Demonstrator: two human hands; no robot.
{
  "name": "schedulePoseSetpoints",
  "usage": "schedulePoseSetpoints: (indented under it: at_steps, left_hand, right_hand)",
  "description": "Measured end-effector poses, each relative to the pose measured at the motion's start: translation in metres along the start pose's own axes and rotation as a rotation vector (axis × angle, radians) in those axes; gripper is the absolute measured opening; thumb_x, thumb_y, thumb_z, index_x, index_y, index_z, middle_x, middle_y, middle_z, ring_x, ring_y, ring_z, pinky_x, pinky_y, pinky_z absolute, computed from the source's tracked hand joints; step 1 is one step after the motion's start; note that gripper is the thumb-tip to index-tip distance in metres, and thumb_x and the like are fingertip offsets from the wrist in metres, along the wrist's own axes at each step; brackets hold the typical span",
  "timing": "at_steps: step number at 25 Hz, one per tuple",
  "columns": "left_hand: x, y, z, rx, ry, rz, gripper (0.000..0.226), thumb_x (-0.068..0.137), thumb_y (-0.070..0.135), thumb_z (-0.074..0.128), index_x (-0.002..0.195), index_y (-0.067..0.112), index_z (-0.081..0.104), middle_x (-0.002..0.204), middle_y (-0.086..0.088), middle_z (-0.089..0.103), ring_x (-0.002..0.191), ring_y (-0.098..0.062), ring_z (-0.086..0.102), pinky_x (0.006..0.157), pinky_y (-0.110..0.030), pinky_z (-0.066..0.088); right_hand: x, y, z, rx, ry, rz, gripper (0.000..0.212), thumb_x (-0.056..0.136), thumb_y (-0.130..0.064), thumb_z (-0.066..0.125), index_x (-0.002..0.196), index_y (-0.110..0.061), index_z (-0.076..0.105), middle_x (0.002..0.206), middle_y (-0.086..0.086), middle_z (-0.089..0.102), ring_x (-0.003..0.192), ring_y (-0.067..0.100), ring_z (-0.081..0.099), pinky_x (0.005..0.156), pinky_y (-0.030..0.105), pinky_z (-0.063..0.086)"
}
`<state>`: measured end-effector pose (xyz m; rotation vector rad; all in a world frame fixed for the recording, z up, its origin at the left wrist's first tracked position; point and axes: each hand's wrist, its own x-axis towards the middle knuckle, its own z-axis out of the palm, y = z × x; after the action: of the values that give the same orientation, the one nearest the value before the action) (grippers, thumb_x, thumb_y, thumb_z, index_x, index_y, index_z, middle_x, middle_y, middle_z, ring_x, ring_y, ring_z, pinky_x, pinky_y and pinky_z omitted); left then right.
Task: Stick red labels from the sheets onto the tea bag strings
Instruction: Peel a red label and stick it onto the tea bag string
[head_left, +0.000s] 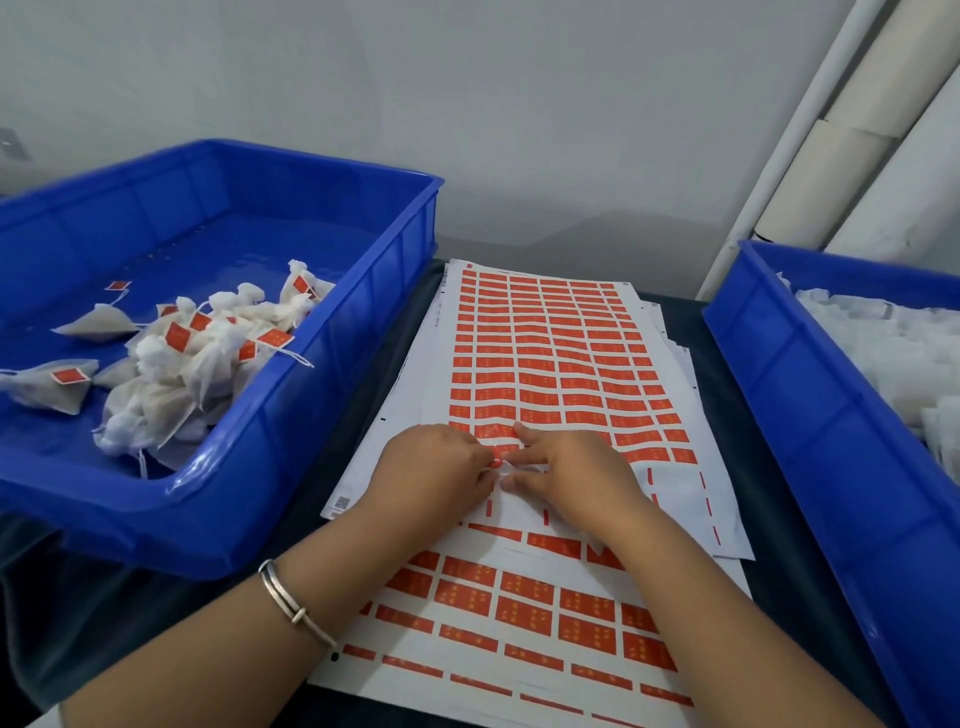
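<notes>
Red stickers on the big white paper sheet (540, 364): tiny yellow marks, too small to read.
Red stickers on the near white paper sheet (519, 613): small yellow marks, blurry, cannot be read.
Small square code at the white sheet's left corner (343, 502): a black and white pattern, no words to read.
Red tags on the white cloth tea bags (179, 335): yellow marks, too small to read.
Blue plastic bins (291, 415): no words show.

A dark table (727, 395) holds the label sheets (550, 364) in the middle. A blue bin (291, 415) with labelled tea bags sits left of the sheets. Another blue bin (810, 395) sits right of them.
</notes>
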<state>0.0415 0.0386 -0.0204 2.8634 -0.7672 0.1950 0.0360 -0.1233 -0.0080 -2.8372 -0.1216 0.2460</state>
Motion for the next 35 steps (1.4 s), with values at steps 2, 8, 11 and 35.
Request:
schedulePoseSetpoints:
  at_steps: [2,8,11,35]
  left_hand:
    - [0.005,0.001,-0.005,0.071,-0.077,0.033,0.031,0.095,0.044,0.044,0.116,0.030,0.060,0.101,0.009,0.064,0.082,-0.013,0.063,0.082,-0.028,0.052]
    - [0.010,-0.010,-0.003,-0.003,-0.070,-0.016,0.032,0.092,0.048,0.048,0.117,0.032,0.060,0.108,0.011,0.063,0.089,-0.009,0.060,0.078,-0.020,0.046]
    - [0.004,-0.016,0.005,-0.192,-0.125,-0.090,0.054,0.081,0.060,0.055,0.130,0.038,0.051,0.137,0.018,0.048,0.127,-0.008,0.042,0.099,-0.030,0.038]
    - [-0.024,0.021,-0.030,-0.479,0.158,-0.207,0.045,0.084,0.054,0.051,0.127,0.039,0.053,0.123,0.020,0.058,0.104,0.004,0.052,0.081,-0.007,0.033]
  right_hand:
    - [-0.001,0.001,0.000,0.014,-0.008,-0.010,0.041,0.087,-0.052,0.055,0.127,-0.042,0.055,0.149,-0.020,0.031,0.128,0.019,0.046,0.095,0.033,0.044]
    - [-0.002,0.005,0.003,0.089,0.017,-0.050,0.031,0.093,-0.039,0.052,0.124,-0.040,0.058,0.146,-0.021,0.035,0.129,0.017,0.045,0.096,0.028,0.040]
    - [0.001,0.007,0.007,0.144,0.078,-0.029,0.030,0.095,-0.034,0.051,0.123,-0.035,0.061,0.139,-0.016,0.048,0.118,0.015,0.054,0.085,0.019,0.042]
    - [-0.069,-0.039,0.006,1.886,0.235,0.391,0.033,0.065,-0.025,0.073,0.098,-0.024,0.070,0.077,0.004,0.074,0.054,0.013,0.068,0.043,0.022,0.049]
